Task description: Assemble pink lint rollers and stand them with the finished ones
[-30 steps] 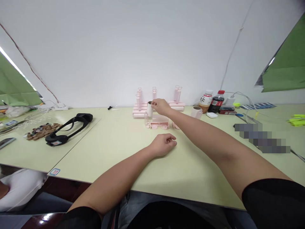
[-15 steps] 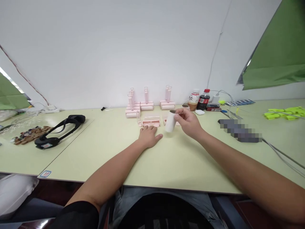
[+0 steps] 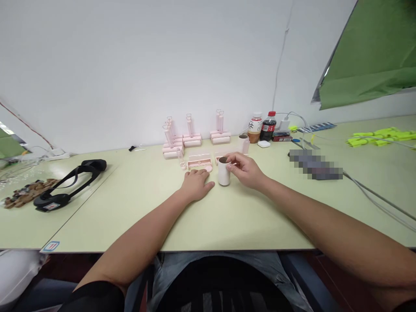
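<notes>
A white paper roll (image 3: 224, 173) with a hollow core stands upright on the table. My right hand (image 3: 244, 170) has its thumb and fingers on the roll's upper right side. My left hand (image 3: 196, 185) lies flat on the tabletop with fingers apart, holding nothing. Just beyond it is an open pink case (image 3: 199, 163), with a small pink handle piece (image 3: 181, 158) to its left. A second open pink case (image 3: 221, 158) is partly hidden behind the roll and my right hand. Another white roll (image 3: 243, 142) stands farther back on the right.
Along the wall stand several pink boxed rollers (image 3: 192, 140). Two bottles (image 3: 268, 126), a small white case (image 3: 264, 143) and cables are at the back right. A black head strap (image 3: 68, 190) lies left, and yellow-green items (image 3: 378, 138) lie far right.
The white roll went from tilted and raised to upright on the table, lowered by my right hand. The view has shifted slightly; my left hand stays flat.
</notes>
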The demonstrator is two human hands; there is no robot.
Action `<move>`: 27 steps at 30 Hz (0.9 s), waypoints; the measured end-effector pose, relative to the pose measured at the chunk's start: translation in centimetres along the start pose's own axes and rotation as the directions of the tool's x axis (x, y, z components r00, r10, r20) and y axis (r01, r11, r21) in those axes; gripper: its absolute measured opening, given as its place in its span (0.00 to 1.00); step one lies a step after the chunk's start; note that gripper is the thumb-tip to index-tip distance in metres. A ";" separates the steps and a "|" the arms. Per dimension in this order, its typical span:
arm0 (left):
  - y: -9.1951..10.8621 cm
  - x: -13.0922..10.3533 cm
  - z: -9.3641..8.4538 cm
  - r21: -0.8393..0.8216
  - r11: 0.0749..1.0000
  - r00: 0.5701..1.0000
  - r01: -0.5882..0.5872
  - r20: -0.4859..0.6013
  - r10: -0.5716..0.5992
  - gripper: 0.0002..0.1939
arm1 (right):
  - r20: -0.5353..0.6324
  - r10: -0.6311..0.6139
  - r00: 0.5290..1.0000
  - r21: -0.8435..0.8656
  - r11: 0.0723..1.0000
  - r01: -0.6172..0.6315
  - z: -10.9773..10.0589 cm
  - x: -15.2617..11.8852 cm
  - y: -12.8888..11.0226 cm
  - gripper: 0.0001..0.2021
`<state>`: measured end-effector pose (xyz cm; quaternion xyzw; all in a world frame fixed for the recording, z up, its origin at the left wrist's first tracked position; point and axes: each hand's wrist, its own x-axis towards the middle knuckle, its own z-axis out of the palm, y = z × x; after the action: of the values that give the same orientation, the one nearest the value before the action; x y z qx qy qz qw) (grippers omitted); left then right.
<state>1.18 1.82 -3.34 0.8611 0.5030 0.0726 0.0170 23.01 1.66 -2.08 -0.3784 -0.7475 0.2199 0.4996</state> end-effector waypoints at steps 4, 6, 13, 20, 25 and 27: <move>1.0 -1.5 -1.1 -0.008 0.999 0.999 -0.047 0.001 0.047 0.21 | 0.009 0.007 1.000 -0.024 1.000 -0.006 0.0 -0.1 0.0 0.06; 1.4 -1.9 -1.4 -0.032 0.998 0.999 -0.045 -0.014 0.044 0.19 | 0.015 0.009 1.000 -0.036 0.999 -0.008 0.0 -0.1 0.1 0.06; 0.8 -1.3 -0.6 -0.091 0.995 0.997 -0.052 -0.065 0.047 0.24 | 0.042 0.000 0.999 -0.031 1.000 0.001 0.3 -0.1 0.0 0.04; 0.1 -0.9 -0.2 -0.124 0.984 0.992 -0.124 -0.025 0.122 0.20 | 0.101 0.098 0.990 0.095 0.990 -0.107 1.0 -0.4 0.7 0.16; 0.2 -0.8 -0.4 -0.155 0.978 0.985 -0.143 -0.115 0.125 0.20 | 0.197 0.176 0.964 0.088 0.977 -0.197 1.5 -0.8 1.4 0.29; 0.1 -0.8 -0.4 -0.207 0.966 0.973 -0.158 -0.198 0.117 0.20 | 0.223 0.173 0.959 0.098 0.975 -0.199 1.5 -0.8 1.7 0.29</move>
<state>0.84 1.09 -3.02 0.8763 0.4301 0.2083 0.0612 22.38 2.11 -4.34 -0.3908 -0.7432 0.3495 0.4156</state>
